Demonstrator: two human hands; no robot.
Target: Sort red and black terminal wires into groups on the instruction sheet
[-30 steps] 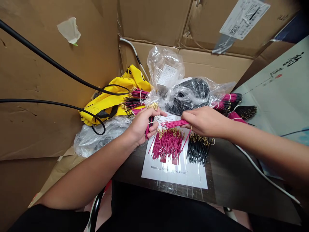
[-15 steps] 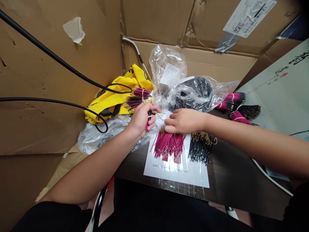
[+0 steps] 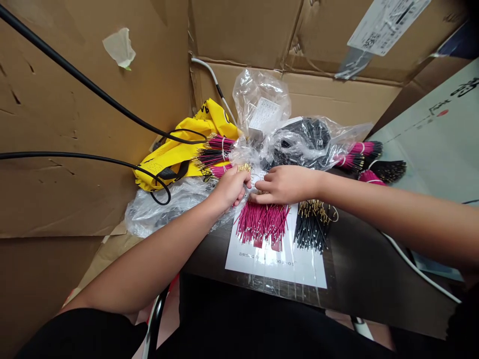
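Observation:
My left hand is wrapped round a bundle of wires, whose gold terminals stick out above the fist. Close on its right, my right hand has its fingers curled over the top of a pile of pink wires. Whatever its fingertips grip, if anything, is hidden. Silver tips of the pink wires point toward me. Beside them lies a pile of black wires with gold terminals. Both piles rest on a white printed sheet covered with clear tape.
Tied wire bundles lie on a yellow bag at left. Clear plastic bags with black contents sit behind the hands; more bundles lie at right. Cardboard walls enclose the dark table. Black cables cross the left side.
My left hand has moved slightly right, toward my right hand, and turned, with the wire bundle still in it. My right hand stays over the pink wires, nearly unmoved.

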